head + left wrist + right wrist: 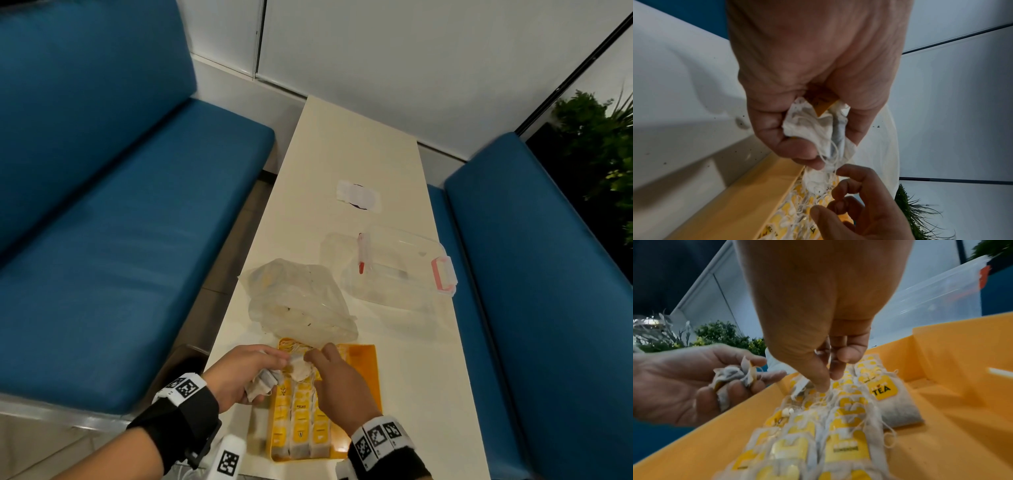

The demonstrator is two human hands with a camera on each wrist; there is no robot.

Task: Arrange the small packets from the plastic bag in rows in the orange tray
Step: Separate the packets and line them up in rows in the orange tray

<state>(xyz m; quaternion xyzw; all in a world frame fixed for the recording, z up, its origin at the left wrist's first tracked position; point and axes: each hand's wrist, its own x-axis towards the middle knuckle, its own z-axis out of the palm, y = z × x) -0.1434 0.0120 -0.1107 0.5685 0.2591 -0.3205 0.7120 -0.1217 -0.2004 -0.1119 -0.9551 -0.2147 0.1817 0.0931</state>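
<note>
The orange tray (363, 373) lies near the front of the table and holds rows of yellow-tagged tea bags (301, 419), also seen close up as rows (840, 423) in the tray (953, 418). The crumpled clear plastic bag (298, 301) sits just beyond the tray, its mouth over the far rim. My left hand (270, 373) hovers at the tray's left edge and grips a bunch of tea bags (818, 129). My right hand (313, 359) is over the tray's far end, fingertips pinching one white tea bag (301, 368) and its strings beside the bunch.
A clear plastic box (394, 270) with red latches holds a red pen (362, 253), beyond the bag on the right. A white taped patch (358, 195) lies farther up the narrow table (352, 137). Blue benches (137, 240) flank both sides; a plant (599, 137) stands at the far right.
</note>
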